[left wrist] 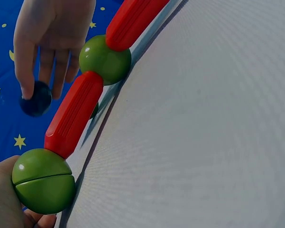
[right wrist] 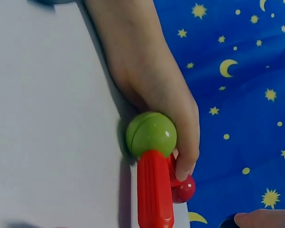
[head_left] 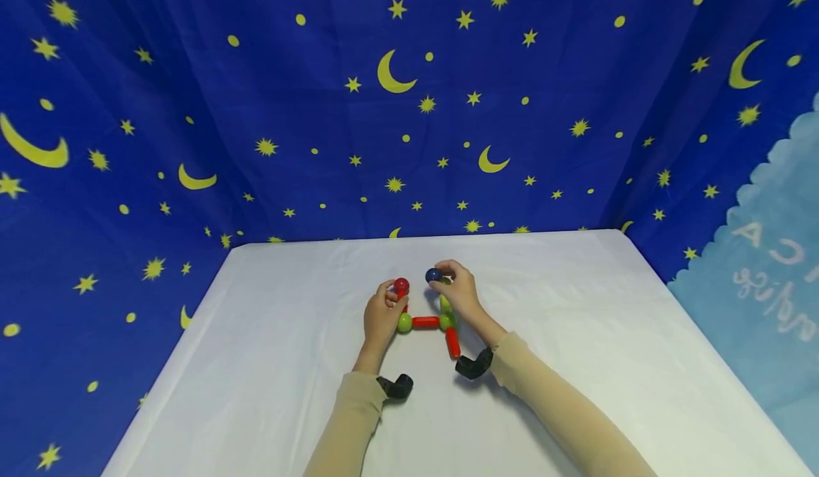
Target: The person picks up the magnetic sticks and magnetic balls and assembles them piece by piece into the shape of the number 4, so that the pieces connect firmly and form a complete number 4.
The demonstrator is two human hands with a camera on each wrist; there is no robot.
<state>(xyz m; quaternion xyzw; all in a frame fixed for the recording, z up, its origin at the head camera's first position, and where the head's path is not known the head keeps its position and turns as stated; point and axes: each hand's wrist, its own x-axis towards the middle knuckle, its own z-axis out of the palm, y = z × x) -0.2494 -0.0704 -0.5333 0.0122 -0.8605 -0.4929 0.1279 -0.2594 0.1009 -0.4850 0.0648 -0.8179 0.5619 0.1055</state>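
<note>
My left hand [head_left: 379,317] grips a red rod of a toy building structure, with a red ball [head_left: 401,285] at the rod's far end. A green ball [head_left: 404,322] sits at its near end, beside the palm. From there a red rod [head_left: 425,322] runs to a second green ball [head_left: 447,320], which joins another red rod [head_left: 453,342] and a yellow-green rod [head_left: 446,303]. My right hand [head_left: 463,293] pinches a blue ball [left wrist: 36,99] between thumb and fingertips, above the yellow-green rod. That rod's far end is partly hidden behind the right hand.
The structure lies on a white-covered table [head_left: 256,363]. A blue curtain [head_left: 307,107] with yellow moons and stars hangs behind and at the sides. A light-blue lettered panel [head_left: 761,271] is at right. Both wrists wear black cameras [head_left: 475,365].
</note>
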